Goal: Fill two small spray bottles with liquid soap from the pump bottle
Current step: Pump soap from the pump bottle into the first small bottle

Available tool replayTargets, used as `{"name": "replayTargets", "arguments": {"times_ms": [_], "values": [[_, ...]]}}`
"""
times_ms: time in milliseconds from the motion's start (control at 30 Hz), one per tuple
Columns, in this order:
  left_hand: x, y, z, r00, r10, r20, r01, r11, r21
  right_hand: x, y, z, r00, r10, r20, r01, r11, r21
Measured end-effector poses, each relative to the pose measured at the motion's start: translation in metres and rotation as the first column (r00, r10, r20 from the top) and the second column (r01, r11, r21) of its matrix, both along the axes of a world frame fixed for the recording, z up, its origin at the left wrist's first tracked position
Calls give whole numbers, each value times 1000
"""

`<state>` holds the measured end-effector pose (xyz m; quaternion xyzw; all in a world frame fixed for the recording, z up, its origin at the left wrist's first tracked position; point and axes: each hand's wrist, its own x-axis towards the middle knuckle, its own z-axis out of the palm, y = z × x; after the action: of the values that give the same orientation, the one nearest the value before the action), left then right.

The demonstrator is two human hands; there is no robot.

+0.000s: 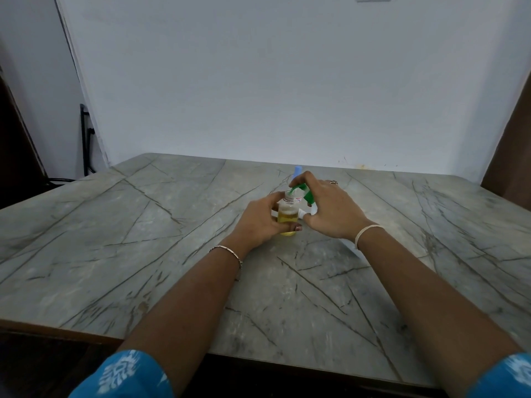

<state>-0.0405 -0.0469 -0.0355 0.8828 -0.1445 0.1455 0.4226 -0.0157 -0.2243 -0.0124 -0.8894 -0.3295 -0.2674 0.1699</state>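
Note:
My left hand (263,219) grips a small clear spray bottle (288,214) that stands on the table, open at the top and partly full of yellow liquid soap. The green pump head (305,193) of the pump bottle sits just to its right, its spout over the small bottle's mouth. My right hand (330,209) covers the pump, with fingers curled over the green head and the thumb by the white body below. Most of the pump bottle is hidden by this hand. A light blue cap (298,170) of another small bottle shows behind my right fingers.
The grey marble-pattern table (143,239) reaches back to a pale wall. A dark stand with a cable is at the far left beside the table. A pale blue-white object (352,248) lies partly hidden under my right wrist.

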Motion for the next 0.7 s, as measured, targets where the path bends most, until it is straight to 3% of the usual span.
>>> {"name": "replayTargets", "arguments": {"times_ms": [200,433,700], "values": [[1,-1,1,1000,-2,0,2,1000,7,3,-4,-6,999,-37,35,38,999,-26],[1,0,-1,1000,-13,3,13,1000,-22,-10,-14,6,997,54,-52,-57,997,-61],[3,2,-4,999,-40,34,42,998,-55,-16,-17,14,991,31,-132,-55,982,-182]]}}
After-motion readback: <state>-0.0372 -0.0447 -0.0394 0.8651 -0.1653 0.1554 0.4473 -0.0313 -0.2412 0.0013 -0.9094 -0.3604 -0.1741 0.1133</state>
